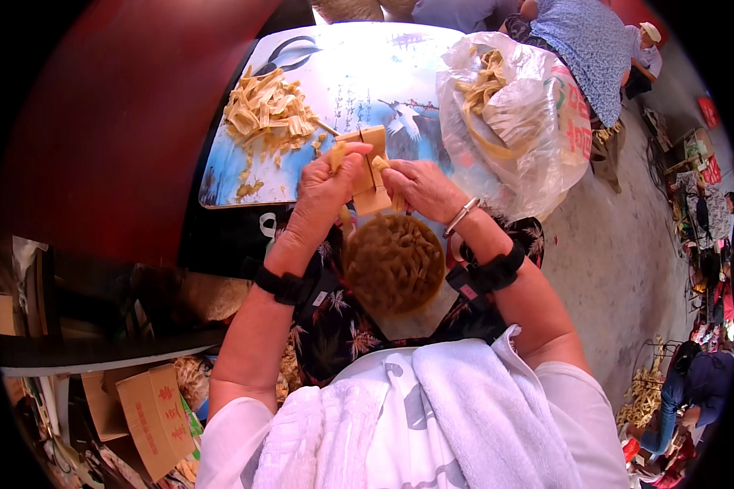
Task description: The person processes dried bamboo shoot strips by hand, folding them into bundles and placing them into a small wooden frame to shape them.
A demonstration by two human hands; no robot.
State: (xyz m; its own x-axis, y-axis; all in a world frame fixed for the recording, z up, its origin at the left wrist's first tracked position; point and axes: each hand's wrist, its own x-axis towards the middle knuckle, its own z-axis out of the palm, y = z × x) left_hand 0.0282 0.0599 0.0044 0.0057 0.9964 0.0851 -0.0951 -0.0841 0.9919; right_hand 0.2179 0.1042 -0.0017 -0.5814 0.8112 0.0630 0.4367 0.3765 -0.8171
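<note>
My left hand (320,191) is closed, pinching a pale yellow strip (338,156) at the near edge of the table. My right hand (429,187), with a bracelet at its wrist, is closed on another yellow piece (379,164). Whether the two pieces are one strip I cannot tell. Between and beneath the hands lies a small wooden board (373,201) with a thin dark line across it, perhaps a blade or wire. Below it, between my knees, stands a round container (444,259) full of brownish, curled pieces.
A heap of yellow strips (271,110) lies at the table's left. On the right, a clear plastic bag (538,155) holds more strips. The printed table (359,61) spans the front. Cardboard boxes (156,420) stand lower left. Other people (575,49) are at the far right.
</note>
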